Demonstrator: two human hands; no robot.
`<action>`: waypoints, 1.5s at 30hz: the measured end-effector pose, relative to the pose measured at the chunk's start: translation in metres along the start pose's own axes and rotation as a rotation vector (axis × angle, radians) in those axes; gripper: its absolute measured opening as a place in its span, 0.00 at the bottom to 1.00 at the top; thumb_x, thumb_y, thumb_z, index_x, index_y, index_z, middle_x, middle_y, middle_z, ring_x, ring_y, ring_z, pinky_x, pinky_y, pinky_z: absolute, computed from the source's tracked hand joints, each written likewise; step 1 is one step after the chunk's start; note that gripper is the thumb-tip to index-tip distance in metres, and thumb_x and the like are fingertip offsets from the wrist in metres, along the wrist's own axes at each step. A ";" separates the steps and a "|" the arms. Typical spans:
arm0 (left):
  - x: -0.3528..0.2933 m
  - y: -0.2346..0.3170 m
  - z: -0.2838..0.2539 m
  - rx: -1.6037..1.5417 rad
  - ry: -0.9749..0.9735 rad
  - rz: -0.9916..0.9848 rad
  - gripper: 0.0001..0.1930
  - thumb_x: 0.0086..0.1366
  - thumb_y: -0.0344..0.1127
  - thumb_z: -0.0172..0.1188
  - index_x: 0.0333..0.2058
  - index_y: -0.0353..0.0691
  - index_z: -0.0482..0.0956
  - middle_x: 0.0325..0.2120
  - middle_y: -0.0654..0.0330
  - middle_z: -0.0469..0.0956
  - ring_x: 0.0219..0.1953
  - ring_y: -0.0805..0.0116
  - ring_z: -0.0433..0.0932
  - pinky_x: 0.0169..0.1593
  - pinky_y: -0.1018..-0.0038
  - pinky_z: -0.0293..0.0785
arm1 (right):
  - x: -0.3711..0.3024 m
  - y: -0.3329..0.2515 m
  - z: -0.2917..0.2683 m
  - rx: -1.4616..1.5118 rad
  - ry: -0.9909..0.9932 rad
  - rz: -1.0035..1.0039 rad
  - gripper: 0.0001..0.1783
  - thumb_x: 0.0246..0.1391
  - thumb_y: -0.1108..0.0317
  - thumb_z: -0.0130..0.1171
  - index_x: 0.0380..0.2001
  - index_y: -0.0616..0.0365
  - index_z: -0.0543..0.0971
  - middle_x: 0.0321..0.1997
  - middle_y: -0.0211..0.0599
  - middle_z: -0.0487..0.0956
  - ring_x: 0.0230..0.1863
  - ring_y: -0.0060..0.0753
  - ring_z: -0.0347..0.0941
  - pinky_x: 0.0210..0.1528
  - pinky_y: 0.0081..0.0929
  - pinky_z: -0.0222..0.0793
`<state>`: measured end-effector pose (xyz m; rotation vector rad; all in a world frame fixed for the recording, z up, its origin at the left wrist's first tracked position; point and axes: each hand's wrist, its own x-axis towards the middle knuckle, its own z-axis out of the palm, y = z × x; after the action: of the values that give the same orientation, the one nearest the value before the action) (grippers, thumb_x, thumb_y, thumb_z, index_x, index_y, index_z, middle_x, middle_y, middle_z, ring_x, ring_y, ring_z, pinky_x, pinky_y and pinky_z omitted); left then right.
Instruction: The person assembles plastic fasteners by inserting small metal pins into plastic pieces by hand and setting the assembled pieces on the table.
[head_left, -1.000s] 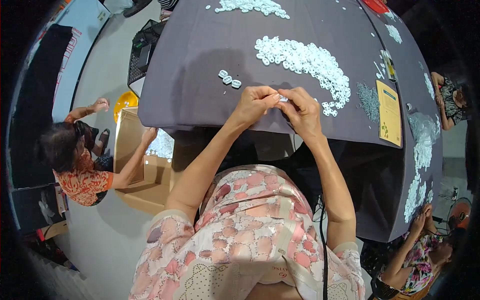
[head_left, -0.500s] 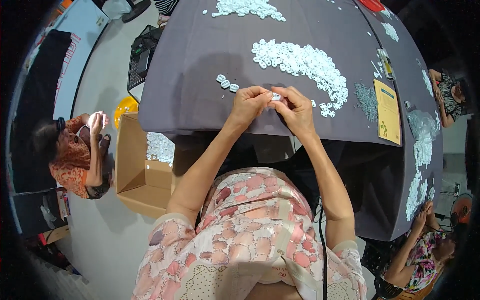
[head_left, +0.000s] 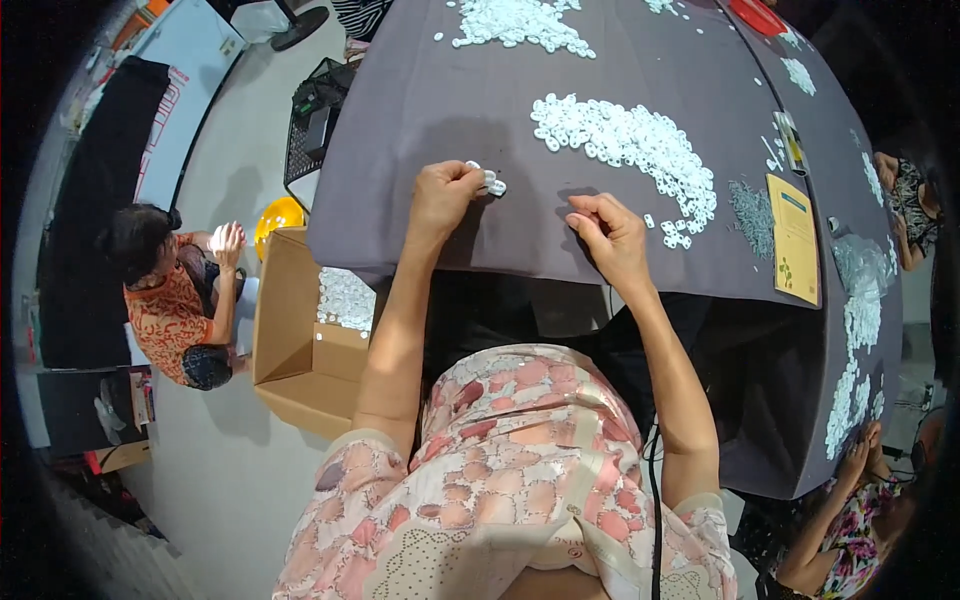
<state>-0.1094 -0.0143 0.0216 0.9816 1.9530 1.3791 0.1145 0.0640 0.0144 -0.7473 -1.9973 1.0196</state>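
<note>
Likely the set-down step: your left hand (head_left: 447,198) has fingers bunched at the small white pieces (head_left: 497,187) inside the tabletop's (head_left: 400,90) front edge, grip unclear, right hand (head_left: 612,235) half-curled, seemingly empty, and releasing calls for not nudging neighbours.

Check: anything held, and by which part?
Left hand is at small white pieces; whether it holds one, and where, can't be told. Right hand shows nothing held.

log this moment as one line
left grip: at white pieces, hold unclear | right grip: over cloth, nothing seen held | white pile: beyond right grip
</note>
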 end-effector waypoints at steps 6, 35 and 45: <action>0.009 -0.012 -0.010 0.289 0.051 0.006 0.13 0.52 0.39 0.58 0.26 0.33 0.81 0.15 0.59 0.76 0.20 0.74 0.73 0.27 0.74 0.68 | 0.001 -0.004 0.003 -0.034 -0.006 -0.010 0.08 0.48 0.73 0.60 0.34 0.62 0.79 0.23 0.32 0.74 0.22 0.20 0.68 0.26 0.19 0.63; 0.006 -0.024 0.012 0.597 0.242 0.630 0.07 0.54 0.22 0.54 0.32 0.36 0.76 0.37 0.53 0.73 0.42 0.54 0.72 0.45 0.63 0.68 | -0.026 0.019 -0.116 -0.329 0.284 -0.033 0.06 0.48 0.76 0.55 0.31 0.63 0.79 0.27 0.38 0.78 0.28 0.28 0.74 0.30 0.23 0.68; -0.002 -0.015 0.015 0.656 0.309 0.726 0.09 0.52 0.22 0.55 0.34 0.36 0.76 0.41 0.52 0.73 0.45 0.52 0.71 0.50 0.61 0.65 | -0.021 0.070 -0.174 -0.765 0.345 0.105 0.06 0.48 0.68 0.57 0.30 0.54 0.80 0.33 0.41 0.77 0.37 0.47 0.74 0.39 0.39 0.69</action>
<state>-0.1010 -0.0109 0.0026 2.0383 2.4843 1.2942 0.2804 0.1535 0.0155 -1.3330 -2.0300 0.1141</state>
